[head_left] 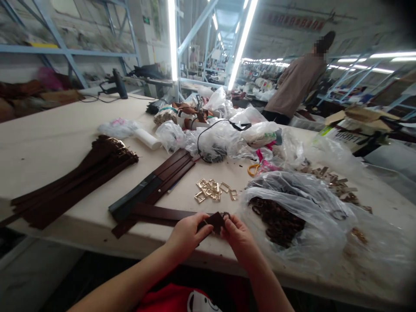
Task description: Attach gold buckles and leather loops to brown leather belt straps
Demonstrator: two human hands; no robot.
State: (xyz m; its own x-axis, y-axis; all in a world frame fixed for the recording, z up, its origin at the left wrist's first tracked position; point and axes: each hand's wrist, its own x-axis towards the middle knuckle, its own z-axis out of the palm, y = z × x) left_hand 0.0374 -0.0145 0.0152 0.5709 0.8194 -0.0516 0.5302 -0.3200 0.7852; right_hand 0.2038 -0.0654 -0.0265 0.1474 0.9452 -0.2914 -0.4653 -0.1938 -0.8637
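Observation:
My left hand and my right hand meet at the table's near edge, both pinching the end of a dark brown leather strap that runs off to the left. A small dark loop sits at the strap end between my fingertips. Several gold metal buckles lie just beyond my hands. To the right of my right hand is an open clear plastic bag of brown leather loops.
A stack of finished brown straps with buckles lies at the left, more dark straps in the middle. Plastic bags, orange scissors and metal parts crowd the far side. A person stands at back right.

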